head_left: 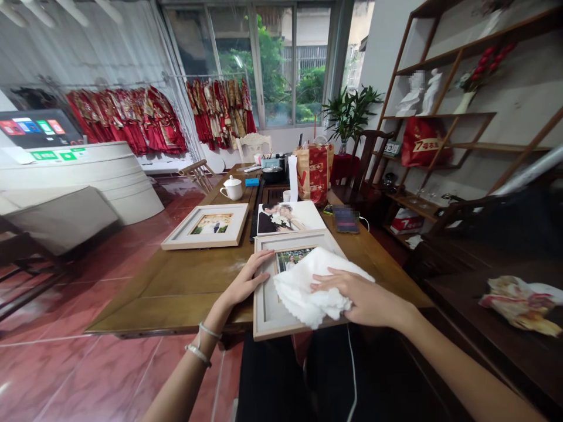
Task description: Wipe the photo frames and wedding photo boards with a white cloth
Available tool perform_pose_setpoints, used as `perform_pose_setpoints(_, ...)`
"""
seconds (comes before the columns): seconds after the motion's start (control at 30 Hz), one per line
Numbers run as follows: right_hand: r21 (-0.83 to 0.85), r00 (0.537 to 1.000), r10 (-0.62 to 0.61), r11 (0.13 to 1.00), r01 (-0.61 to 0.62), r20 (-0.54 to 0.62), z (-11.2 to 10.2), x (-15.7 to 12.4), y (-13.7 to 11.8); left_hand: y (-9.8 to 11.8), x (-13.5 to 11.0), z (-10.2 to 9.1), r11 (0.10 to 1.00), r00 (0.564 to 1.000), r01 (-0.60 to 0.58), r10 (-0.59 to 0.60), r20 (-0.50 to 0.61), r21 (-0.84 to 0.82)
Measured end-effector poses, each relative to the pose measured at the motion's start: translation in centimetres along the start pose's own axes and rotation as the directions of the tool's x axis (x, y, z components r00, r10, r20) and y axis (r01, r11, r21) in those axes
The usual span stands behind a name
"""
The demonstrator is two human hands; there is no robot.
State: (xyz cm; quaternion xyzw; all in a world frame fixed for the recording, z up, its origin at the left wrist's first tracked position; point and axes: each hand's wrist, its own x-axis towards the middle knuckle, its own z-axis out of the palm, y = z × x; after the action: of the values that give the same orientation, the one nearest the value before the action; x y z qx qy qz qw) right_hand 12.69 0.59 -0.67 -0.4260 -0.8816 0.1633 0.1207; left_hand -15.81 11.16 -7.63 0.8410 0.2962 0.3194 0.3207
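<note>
A light wood picture frame [264, 316] with a wide pale mat lies at the table's near edge, its front end jutting past it. My left hand [250, 275] holds the frame's left side, fingers over the rim. Under my right hand [347, 287] a white cloth [303, 284] is bunched and pressed on the frame, with my fingers closed on it. The cloth hides much of the photo [288, 261] inside. Just behind lies a loose wedding print [308, 217], partly covered by the frame. A second framed picture [240, 234] lies flat to the left.
On the wooden table [176, 287] are a white lidded cup [233, 187], a blue box [252, 182], a red-and-tan paper bag [313, 176] and a phone [346, 220] with a cable. Dark chairs [475, 246] and a shelf unit [457, 117] stand at the right.
</note>
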Motion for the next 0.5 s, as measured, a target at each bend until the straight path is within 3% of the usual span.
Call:
perform_pose_setpoints(0.1,-0.108,0.99,0.054,0.992,-0.069,-0.132,-0.3,-0.3,2.1,-0.1,0.1,0.1,1.0,1.0,-0.014,0.014,0.001,0.009)
perform_pose_setpoints(0.23,-0.264,0.961,-0.029,0.963,-0.046,-0.274,0.1,0.9,5.3,-0.2,0.3,0.3,0.999,0.999,-0.03,0.03,-0.015,0.023)
perform_pose_setpoints(0.37,-0.331,0.969,-0.023,0.942,-0.061,-0.245,0.3,3.4,7.0,-0.1,0.4,0.3,0.999,1.0,-0.022,0.023,-0.015,0.028)
perform_pose_setpoints(0.5,-0.242,0.979,0.037,0.966,-0.086,-0.202,0.5,5.0,7.0,-0.2,0.4,0.2,1.0,1.0,-0.01,0.01,-0.019,0.021)
